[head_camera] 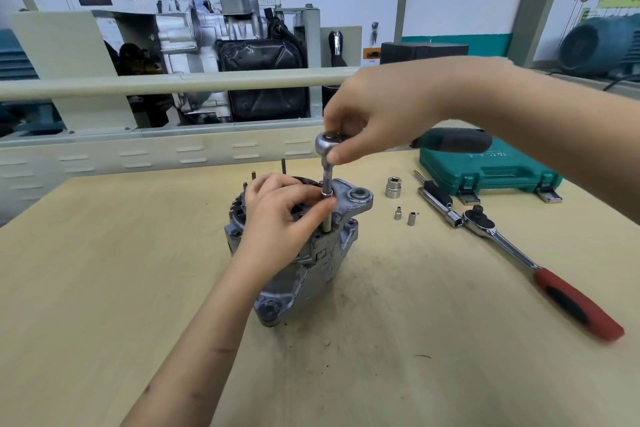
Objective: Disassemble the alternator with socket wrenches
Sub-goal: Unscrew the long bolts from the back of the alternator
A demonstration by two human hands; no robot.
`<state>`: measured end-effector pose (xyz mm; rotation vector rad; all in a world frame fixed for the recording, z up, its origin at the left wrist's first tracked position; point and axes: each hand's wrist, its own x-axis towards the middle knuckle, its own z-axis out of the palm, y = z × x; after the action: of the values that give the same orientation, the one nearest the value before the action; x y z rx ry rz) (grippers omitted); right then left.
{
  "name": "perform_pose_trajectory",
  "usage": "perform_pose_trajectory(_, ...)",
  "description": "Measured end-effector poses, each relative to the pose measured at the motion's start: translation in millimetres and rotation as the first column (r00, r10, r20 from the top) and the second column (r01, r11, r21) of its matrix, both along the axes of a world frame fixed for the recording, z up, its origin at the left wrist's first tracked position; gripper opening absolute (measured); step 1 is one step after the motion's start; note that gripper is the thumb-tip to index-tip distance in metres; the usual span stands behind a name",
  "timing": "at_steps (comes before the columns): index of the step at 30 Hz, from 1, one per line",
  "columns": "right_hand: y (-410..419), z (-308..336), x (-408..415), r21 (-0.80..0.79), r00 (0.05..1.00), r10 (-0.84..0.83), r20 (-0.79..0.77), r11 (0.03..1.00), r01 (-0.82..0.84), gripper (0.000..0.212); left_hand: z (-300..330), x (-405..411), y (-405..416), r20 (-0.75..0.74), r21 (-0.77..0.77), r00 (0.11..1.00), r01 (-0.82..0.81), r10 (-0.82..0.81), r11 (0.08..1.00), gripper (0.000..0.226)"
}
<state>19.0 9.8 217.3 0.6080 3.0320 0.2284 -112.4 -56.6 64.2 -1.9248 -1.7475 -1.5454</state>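
While both hands work the alternator (304, 253) mid-table, loose tools crowd the right side.
Right hand (377, 111) grips the ratchet head (329, 142) from above, fingers curled on it; its dark handle (453, 140) points right. Left hand (280, 215) pinches the extension (327, 204) standing upright on the housing. Right of it: large socket (393, 187), two small sockets (405, 216), red-handled ratchet (540, 270), green case (485, 166) near the far edge. Table (104, 270) has open room left and front; a rail (173, 83) runs behind.

One alternator (304, 246), two ratchets (540, 270), three loose sockets (393, 187), one case (485, 170).
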Motion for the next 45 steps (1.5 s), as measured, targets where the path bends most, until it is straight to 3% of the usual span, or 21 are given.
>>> perform_pose_trajectory(2, -4, -7, -4, 0.137, 0.998, -0.033, -0.044, 0.99, 0.039, 0.048, 0, 1, 0, 0.001, 0.006, 1.0, -0.01, 0.01, 1.0, 0.022)
perform_pose_trajectory(4, -7, -15, -9, 0.259, 0.989, -0.077, -0.128, 0.96, 0.108, 0.056, -1, 2, 1, -0.008, 0.021, 1.0, -0.027, 0.027, 0.999, 0.014)
perform_pose_trajectory(7, -7, -17, -13, 0.27, 0.979, -0.099, -0.178, 0.952, 0.145, 0.061, -1, 3, 1, 0.016, 0.028, 1.0, -0.024, 0.023, 0.999, 0.01)
perform_pose_trajectory(13, -2, -10, -8, 0.344, 0.993, 0.111, -0.041, 0.934, -0.091, 0.054, 1, 3, -3, 0.04, 0.026, 0.999, 0.025, -0.027, 0.999, 0.023)
perform_pose_trajectory(16, 1, -12, -2, 0.226, 0.968, 0.25, -0.019, 0.944, -0.24, 0.043, -1, -1, -1, 0.08, 0.008, 0.995, 0.06, -0.061, 0.998, 0.062)
perform_pose_trajectory(18, 5, -14, 2, 0.113, 0.953, 0.3, -0.05, 0.949, -0.293, 0.029, 0, -2, -2, 0.08, 0.002, 0.994, 0.08, -0.08, 0.997, 0.069)
perform_pose_trajectory(24, 9, -11, 4, 0.01, 0.952, 0.298, -0.076, 0.955, -0.298, 0.015, 1, -2, -5, -0.054, 0.007, 0.995, 0.079, -0.078, 0.997, 0.035)
perform_pose_trajectory(31, 7, -11, -2, 0.067, 0.997, 0.039, -0.066, 0.997, -0.035, 0.045, 1, 0, -1, -0.018, 0.021, 1.0, 0.018, -0.018, 1.0, 0.015)
perform_pose_trajectory(34, 3, -10, -4, 0.171, 0.999, 0.012, -0.049, 0.985, -0.003, 0.05, 1, 0, 0, -0.012, 0.024, 1.0, 0.001, -0.001, 1.0, 0.014)
perform_pose_trajectory(37, -3, -15, -7, 0.25, 0.99, -0.057, -0.127, 0.964, 0.087, 0.059, 1, 1, -2, 0.005, 0.021, 1.0, -0.004, 0.004, 1.0, 0.014)
perform_pose_trajectory(41, -3, -15, -9, 0.295, 0.996, 0.028, -0.09, 0.956, 0.0, 0.055, 4, 5, -6, 0.009, 0.008, 1.0, 0.027, -0.027, 1.0, 0.013)
perform_pose_trajectory(45, 0, -10, -3, 0.145, 0.986, 0.167, -0.009, 0.976, -0.164, 0.028, 7, 4, -9, 0.093, 0.001, 0.992, 0.08, -0.08, 0.997, 0.011)
